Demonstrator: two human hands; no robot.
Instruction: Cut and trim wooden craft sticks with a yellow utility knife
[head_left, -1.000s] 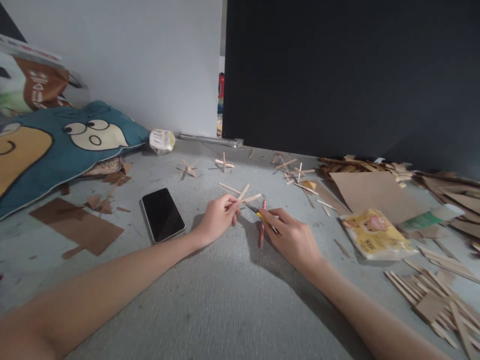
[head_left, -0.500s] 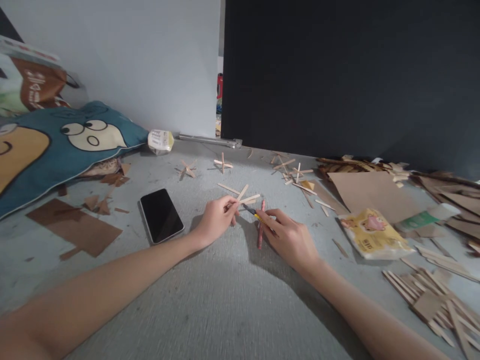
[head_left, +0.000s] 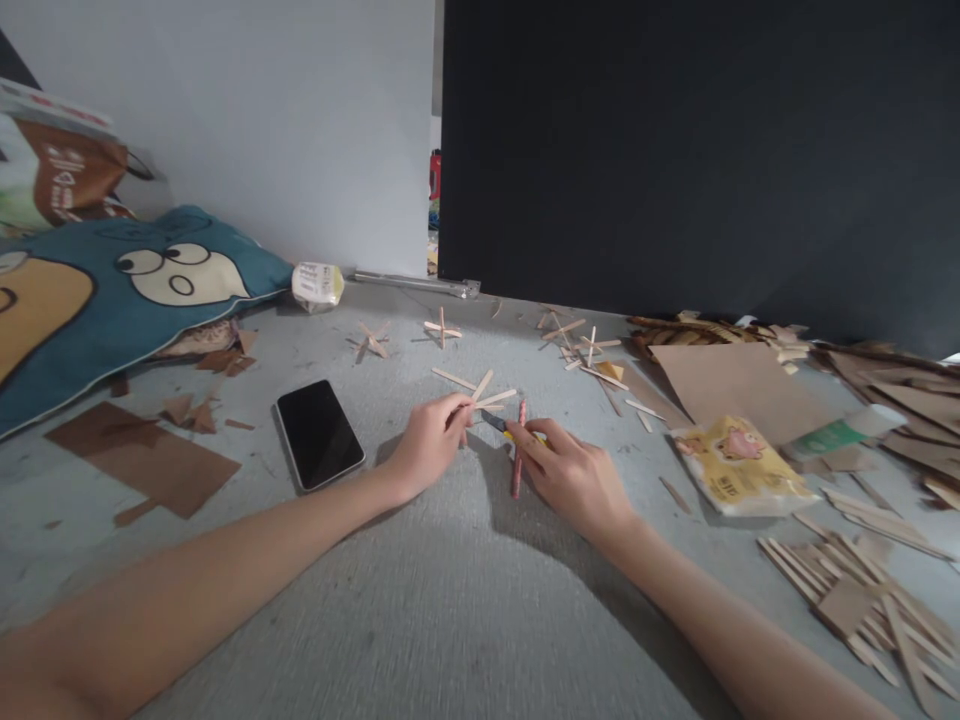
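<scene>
My left hand [head_left: 429, 446] is closed in a pinch on a thin wooden craft stick [head_left: 491, 407], mostly hidden by the fingers. Other craft sticks [head_left: 481, 387] lie crossed just beyond the fingertips. Closed around a yellow utility knife [head_left: 516, 431] is my right hand [head_left: 574, 468]; the dark blade points left, toward the pinched stick, and I cannot tell whether it touches. A red patterned rod [head_left: 517, 470] lies on the table beside the right fingers, passing close to the knife.
A black phone [head_left: 320, 434] lies left of my hands. Small stick crosses [head_left: 443, 328] stand farther back. On the right are a yellow packet [head_left: 739, 470], a green-and-white tube [head_left: 847, 433], cardboard [head_left: 739, 385] and piled sticks [head_left: 862, 600]. A blue cushion [head_left: 262, 268] rests at left.
The knife has tilted in my right hand, and its yellow handle now lies more under the fingers. My left hand keeps its pinch. The whole view has shifted slightly.
</scene>
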